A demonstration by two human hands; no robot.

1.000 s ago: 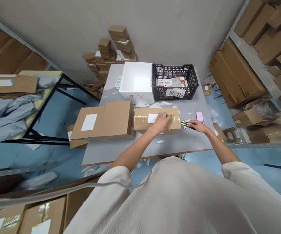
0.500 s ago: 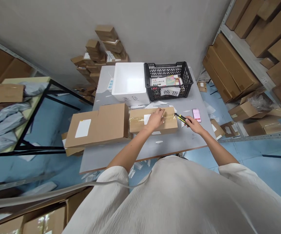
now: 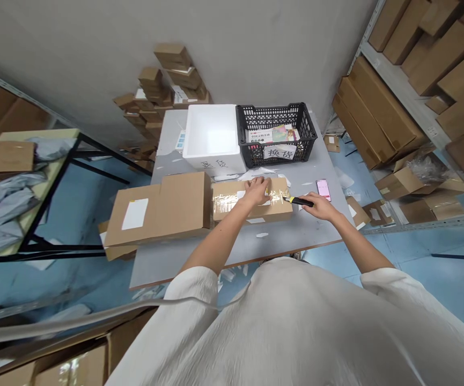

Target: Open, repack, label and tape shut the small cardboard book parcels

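Observation:
A long, taped cardboard box [image 3: 270,215] lies on the grey table, with shiny clear tape along its top. My left hand [image 3: 257,191] rests on top of it, fingers spread and pressing down. A black and yellow utility knife [image 3: 296,201] is gripped in my right hand [image 3: 317,206]; its tip is at the tape near the box's right end. Directly left of this box stands a larger cardboard box [image 3: 175,212] with a white label.
Behind the box are a white foam box [image 3: 211,153] and a black plastic crate [image 3: 277,131] with printed booklets inside. A phone [image 3: 323,190] lies on the table [image 3: 232,249] at the right. Shelving with cartons [image 3: 376,118] stands on the right.
The knife has swung from angled to nearly level, its tip moving left and down onto the tape. My left hand has shifted slightly left on the box.

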